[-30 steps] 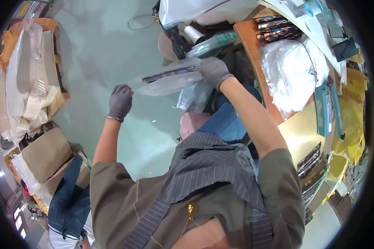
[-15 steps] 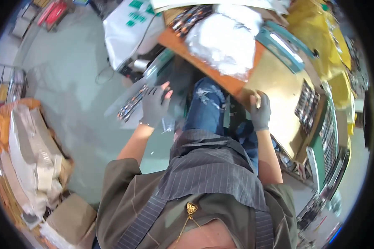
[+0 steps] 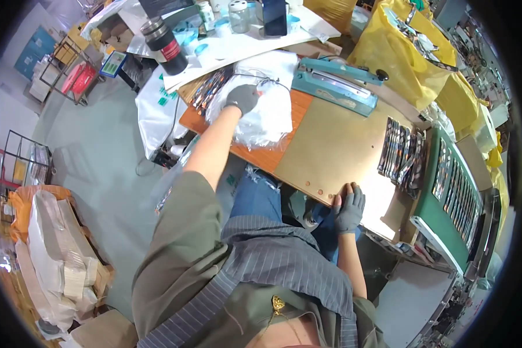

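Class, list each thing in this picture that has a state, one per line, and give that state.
left hand: gloved, pressed on the pile of clear bags
right hand: gloved, flat on the table edge
pile of clear bags: heaped on the table
heat sealer: arm down
black flask: upright, capped

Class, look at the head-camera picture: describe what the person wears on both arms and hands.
Both hands wear grey knitted work gloves: the left hand and the right hand. The left arm has an olive-green short sleeve ending near the elbow; both forearms are bare. No watch, cable or marking shows.
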